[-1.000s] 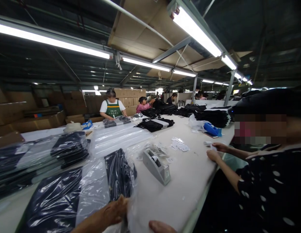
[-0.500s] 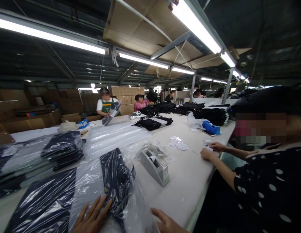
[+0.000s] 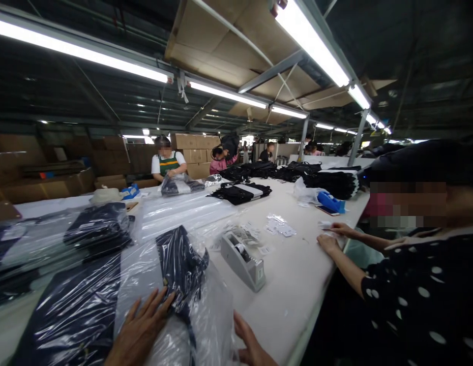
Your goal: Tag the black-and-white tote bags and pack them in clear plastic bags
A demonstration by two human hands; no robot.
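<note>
In front of me on the table lies a clear plastic bag [image 3: 139, 264] with a folded dark navy item [image 3: 179, 264] and a pale band inside. My left hand [image 3: 141, 325] rests flat on the bag, fingers stretched out. Close to the bag's right edge is my right hand [image 3: 252, 340], its index finger extended and its thumb apart from it. Whether it touches the plastic I cannot tell. A grey tape dispenser [image 3: 244, 262] stands just beyond the bag.
More bagged dark items [image 3: 97, 229] are stacked at left. Flat clear bags [image 3: 179, 208], a banded black bundle [image 3: 240, 193] and small white labels [image 3: 280, 225] lie farther back. At right, a co-worker in a dotted top [image 3: 419, 300] has both hands at the table edge.
My left hand has shifted slightly up on the bag, and my right hand has moved a little left. Across the table, the co-worker in the apron has lowered a bagged item onto the table.
</note>
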